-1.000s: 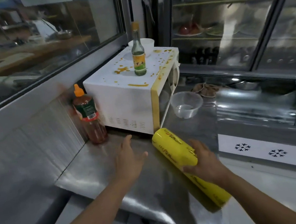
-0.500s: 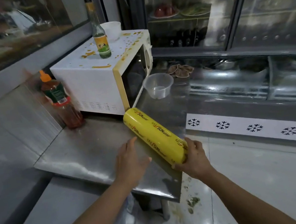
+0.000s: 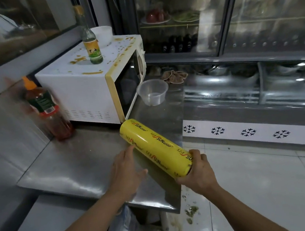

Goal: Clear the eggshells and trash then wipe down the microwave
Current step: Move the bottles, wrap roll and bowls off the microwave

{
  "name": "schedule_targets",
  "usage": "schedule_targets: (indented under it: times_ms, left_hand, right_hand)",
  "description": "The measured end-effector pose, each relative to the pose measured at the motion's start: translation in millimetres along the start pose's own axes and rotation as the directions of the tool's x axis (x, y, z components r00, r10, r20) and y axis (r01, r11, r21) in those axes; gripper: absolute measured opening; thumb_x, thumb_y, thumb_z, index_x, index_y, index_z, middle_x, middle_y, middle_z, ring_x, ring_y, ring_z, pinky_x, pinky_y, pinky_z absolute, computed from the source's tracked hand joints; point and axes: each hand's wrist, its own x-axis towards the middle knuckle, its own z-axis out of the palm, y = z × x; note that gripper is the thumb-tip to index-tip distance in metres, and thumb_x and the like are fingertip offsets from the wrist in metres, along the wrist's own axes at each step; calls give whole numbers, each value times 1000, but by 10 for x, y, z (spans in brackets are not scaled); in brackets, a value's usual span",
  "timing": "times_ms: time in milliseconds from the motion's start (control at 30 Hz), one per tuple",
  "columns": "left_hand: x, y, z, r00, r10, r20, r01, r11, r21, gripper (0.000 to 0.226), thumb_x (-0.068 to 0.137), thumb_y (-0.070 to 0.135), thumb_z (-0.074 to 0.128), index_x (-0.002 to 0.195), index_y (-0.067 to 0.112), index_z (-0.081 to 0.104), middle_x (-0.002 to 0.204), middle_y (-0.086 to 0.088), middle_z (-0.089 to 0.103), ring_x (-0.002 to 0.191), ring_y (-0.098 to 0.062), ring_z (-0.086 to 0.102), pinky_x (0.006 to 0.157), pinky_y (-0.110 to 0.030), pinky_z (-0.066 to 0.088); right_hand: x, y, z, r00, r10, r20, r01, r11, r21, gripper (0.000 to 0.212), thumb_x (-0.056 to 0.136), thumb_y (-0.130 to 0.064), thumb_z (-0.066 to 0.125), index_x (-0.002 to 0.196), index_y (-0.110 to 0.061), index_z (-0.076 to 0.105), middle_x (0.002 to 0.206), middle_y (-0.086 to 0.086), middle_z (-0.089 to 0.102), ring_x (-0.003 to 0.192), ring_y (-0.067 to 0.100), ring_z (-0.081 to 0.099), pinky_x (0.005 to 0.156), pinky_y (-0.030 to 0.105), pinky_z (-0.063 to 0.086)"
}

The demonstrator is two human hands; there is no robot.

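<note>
1. Glass-door fridge [image 3: 231,14] is seen across 12 to 3 o'clock; plates of food are shelved inside, blurred.
2. Steel counter [image 3: 72,167] is spread from 9 o'clock to centre, with its near corner at about 6 o'clock.
3. White microwave [image 3: 85,93] is set on the counter at 11 o'clock. Its top is spattered with yellow-brown stains, and its front edge is streaked with the same.
4. Yellow cling-wrap roll [image 3: 152,147] is lain diagonally at centre, far end just beside the microwave's lower front corner, near end past the counter edge.
5. Right hand [image 3: 197,172] is wrapped around the roll's near end, at 5 o'clock, fingers curled on it.
6. Left hand [image 3: 126,170] is held flat with fingers straight, fingertips touching the roll's side, at 6 o'clock; nothing is gripped.
7. Red sauce bottle [image 3: 47,109] is stood on the counter just left of the microwave, at 9 o'clock.
8. Green-labelled glass bottle [image 3: 90,41] is stood upright on the microwave top; a white bowl [image 3: 103,35] is placed just behind it.
9. Clear plastic tub [image 3: 153,91] is set right of the microwave front, at 12 o'clock.
10. Green scraps [image 3: 190,211] are scattered on the floor tiles by the counter leg, at 6 o'clock.
11. Eggshells cannot be made out.
</note>
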Motion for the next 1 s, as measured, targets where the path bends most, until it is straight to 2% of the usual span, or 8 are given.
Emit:
schedule_targets:
  times_ms: [200, 400, 567, 700, 800, 900, 1000]
  left_hand:
    - [137, 76, -256, 999, 33, -1, -33, 999, -21, 81, 73, 29, 76, 140, 17, 32, 138, -6, 45, 128, -25, 38, 104, -40, 35]
    - [401, 65, -673, 997, 63, -54, -68, 993, -98, 83, 64, 24, 82, 135, 19, 40, 131, -4, 50, 120, -25, 48, 98, -38, 41]
    - [585, -167, -1019, 992, 83, -92, -98, 982, -161, 80, 62, 25, 83, 131, 23, 41, 129, 4, 48, 119, -16, 42, 89, -23, 36]
    - [741, -317, -1236, 996, 78, -46, -87, 973, -215, 87, 65, 32, 80, 137, 30, 32, 137, 10, 42, 126, -12, 38, 101, -31, 38]
    - [882, -333, -1351, 997, 75, -21, -78, 968, -238, 88, 67, 33, 80, 139, 29, 29, 141, 11, 41, 129, -12, 39, 104, -38, 39]
    - [1019, -333, -1389, 998, 64, -6, -64, 967, -248, 87, 70, 33, 78, 140, 28, 27, 141, 9, 41, 127, -13, 41, 100, -31, 41]
    - [1112, -354, -1370, 1000, 31, -3, -31, 964, -265, 85, 72, 32, 77, 140, 27, 27, 141, 8, 42, 122, -14, 44, 95, -29, 41]
  right_hand:
    - [-55, -370, -536, 991, -114, -75, 105, 988, -115, 98, 49, -47, 81, 130, -22, 33, 120, 4, 46, 106, 21, 47, 87, 37, 49]
    - [181, -1162, -874, 972, -212, -96, 199, 971, -133, 95, 54, -43, 79, 132, -19, 31, 126, 5, 44, 116, 23, 39, 94, 36, 43]
    - [523, -1772, -897, 946, -307, -103, 292, 946, -139, 95, 58, -41, 80, 137, -18, 32, 129, 6, 45, 120, 23, 35, 94, 32, 38]
    - [786, -2158, -796, 926, -363, -101, 358, 932, -62, 91, 59, -41, 81, 135, -19, 37, 130, 5, 46, 123, 24, 37, 101, 38, 41]
    - [955, -2386, -683, 912, -403, -72, 402, 915, -32, 90, 59, -43, 82, 135, -19, 40, 135, 3, 43, 125, 20, 34, 104, 31, 34]
    - [1101, -2553, -588, 905, -423, -35, 423, 906, -17, 94, 61, -44, 80, 139, -19, 35, 138, 2, 39, 125, 18, 35, 94, 22, 29]
    - [1265, -2677, -528, 899, -438, 9, 438, 899, -25, 95, 64, -45, 79, 141, -18, 31, 140, 3, 36, 125, 20, 40, 96, 25, 35]
